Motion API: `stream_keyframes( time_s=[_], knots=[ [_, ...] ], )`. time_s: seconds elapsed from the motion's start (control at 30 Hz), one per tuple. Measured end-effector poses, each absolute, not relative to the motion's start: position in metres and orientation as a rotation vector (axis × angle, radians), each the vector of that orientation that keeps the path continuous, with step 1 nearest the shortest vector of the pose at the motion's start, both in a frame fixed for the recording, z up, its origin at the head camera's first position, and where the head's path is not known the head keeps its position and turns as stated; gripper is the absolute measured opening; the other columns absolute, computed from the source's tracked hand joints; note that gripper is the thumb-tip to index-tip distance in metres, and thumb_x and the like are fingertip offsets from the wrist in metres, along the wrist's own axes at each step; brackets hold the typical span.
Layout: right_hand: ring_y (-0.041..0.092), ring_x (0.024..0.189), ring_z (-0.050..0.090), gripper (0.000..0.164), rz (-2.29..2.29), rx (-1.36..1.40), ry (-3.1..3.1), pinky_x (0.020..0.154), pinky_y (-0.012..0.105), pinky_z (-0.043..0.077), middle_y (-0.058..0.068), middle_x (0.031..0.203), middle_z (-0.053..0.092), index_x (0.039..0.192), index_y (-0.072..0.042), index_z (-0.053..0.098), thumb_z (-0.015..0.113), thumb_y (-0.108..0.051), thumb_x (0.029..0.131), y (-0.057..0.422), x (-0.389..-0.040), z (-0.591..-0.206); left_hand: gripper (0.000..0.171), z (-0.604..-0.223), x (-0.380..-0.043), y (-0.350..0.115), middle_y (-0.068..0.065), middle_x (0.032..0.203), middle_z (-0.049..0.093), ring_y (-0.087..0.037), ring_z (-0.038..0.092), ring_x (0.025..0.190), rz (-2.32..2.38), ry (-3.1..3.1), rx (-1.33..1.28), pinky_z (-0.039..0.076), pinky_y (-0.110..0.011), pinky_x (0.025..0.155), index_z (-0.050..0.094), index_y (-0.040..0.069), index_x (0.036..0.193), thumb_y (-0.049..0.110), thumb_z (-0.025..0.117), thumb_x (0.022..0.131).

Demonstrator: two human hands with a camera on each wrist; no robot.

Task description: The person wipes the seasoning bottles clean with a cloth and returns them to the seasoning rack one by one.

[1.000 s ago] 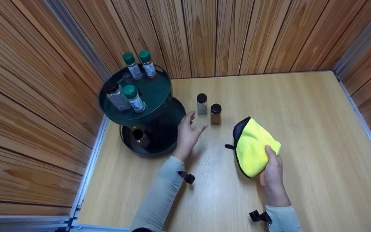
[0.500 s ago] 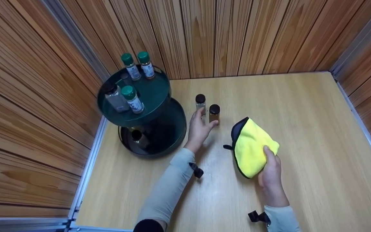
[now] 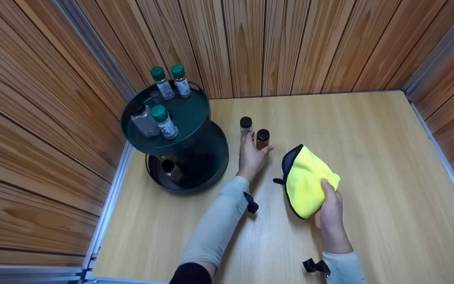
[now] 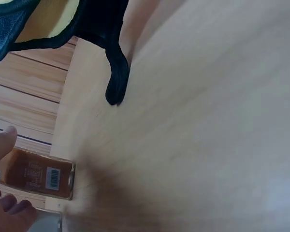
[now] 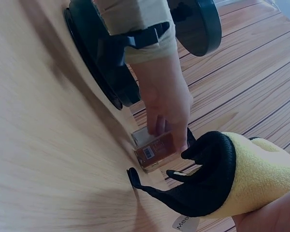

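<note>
My left hand [image 3: 250, 157] reaches around a spice jar [image 3: 263, 142] with orange-brown contents and a dark cap. Its thumb is at one side of the jar and its fingers at the other, spread rather than pinched together. Just behind stands a second dark-capped jar [image 3: 246, 123] with pale contents, partly hidden by the fingers. In the left wrist view the brown jar [image 4: 36, 174] shows a barcode label. My right hand [image 3: 331, 209] holds a folded yellow cloth [image 3: 309, 183] with black edging and a dark loop, thumb on top.
A dark green two-tier round rack [image 3: 187, 130] stands at the left. Its upper tier carries several spice jars, such as a green-capped jar [image 3: 164, 122]; a dark-capped jar [image 3: 171, 169] is on the lower tier. Wood-panelled walls [image 3: 278, 47] bound the table.
My left hand has moved right from beside the rack to the two jars, its thumb and fingers now around the brown one. The right hand and cloth have barely moved.
</note>
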State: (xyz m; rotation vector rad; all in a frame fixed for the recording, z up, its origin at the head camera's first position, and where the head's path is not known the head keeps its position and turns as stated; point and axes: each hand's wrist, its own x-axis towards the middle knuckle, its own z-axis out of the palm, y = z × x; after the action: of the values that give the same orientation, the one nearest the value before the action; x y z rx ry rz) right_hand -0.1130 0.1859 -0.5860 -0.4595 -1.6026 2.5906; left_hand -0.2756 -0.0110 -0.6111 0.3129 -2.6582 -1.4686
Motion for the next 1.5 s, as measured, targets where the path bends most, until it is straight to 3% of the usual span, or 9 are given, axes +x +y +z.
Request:
stream_keyframes(
  time_s=[0.13,0.37,0.73,1.17,1.5],
  knots=[
    [0.015,0.102,0.066,0.037,2.585,-0.457,-1.628,0.091,0.030,0.052,0.001,0.110,0.068,0.130,-0.006,0.050,0.044,-0.036,0.109,0.185,-0.113,-0.586,0.080,-0.617,-0.276,-0.006,-0.009,0.146,0.053,-0.021,0.052,0.136,-1.517,-2.589,0.331,0.044,-0.036,0.111,0.048,0.010,0.147,0.032,0.088,0.081],
    [0.014,0.101,0.066,0.036,2.598,-0.468,-1.591,0.092,0.029,0.051,0.000,0.107,0.069,0.129,-0.005,0.051,0.045,-0.034,0.109,0.182,-0.115,-0.585,0.051,-0.620,-0.277,-0.005,-0.001,0.123,0.057,-0.013,0.059,0.112,-1.494,-2.501,0.344,0.050,-0.030,0.098,0.058,0.016,0.121,0.032,0.087,0.083],
    [0.015,0.099,0.068,0.036,2.603,-0.425,-1.574,0.088,0.029,0.054,0.002,0.106,0.070,0.128,-0.003,0.052,0.044,-0.034,0.109,0.184,-0.116,-0.585,0.041,-0.614,-0.273,-0.006,0.002,0.114,0.060,-0.009,0.060,0.099,-1.499,-2.517,0.344,0.053,-0.025,0.086,0.061,0.016,0.120,0.021,0.084,0.086],
    [0.014,0.101,0.068,0.038,2.589,-0.476,-1.576,0.089,0.028,0.054,0.002,0.109,0.069,0.130,-0.004,0.051,0.044,-0.036,0.109,0.194,-0.114,-0.583,0.047,-0.594,-0.243,-0.037,0.000,0.122,0.063,-0.011,0.062,0.113,-1.611,-2.573,-0.011,0.053,-0.026,0.097,0.064,0.015,0.126,0.017,0.084,0.084],
    [0.014,0.103,0.067,0.035,2.597,-0.458,-1.499,0.089,0.027,0.054,0.002,0.112,0.068,0.131,-0.006,0.050,0.044,-0.033,0.110,0.200,-0.116,-0.581,0.048,-0.576,-0.191,-0.061,-0.004,0.125,0.064,-0.014,0.062,0.118,-1.506,-2.683,-0.364,0.051,-0.028,0.103,0.063,0.013,0.129,0.018,0.083,0.085]
  ],
)
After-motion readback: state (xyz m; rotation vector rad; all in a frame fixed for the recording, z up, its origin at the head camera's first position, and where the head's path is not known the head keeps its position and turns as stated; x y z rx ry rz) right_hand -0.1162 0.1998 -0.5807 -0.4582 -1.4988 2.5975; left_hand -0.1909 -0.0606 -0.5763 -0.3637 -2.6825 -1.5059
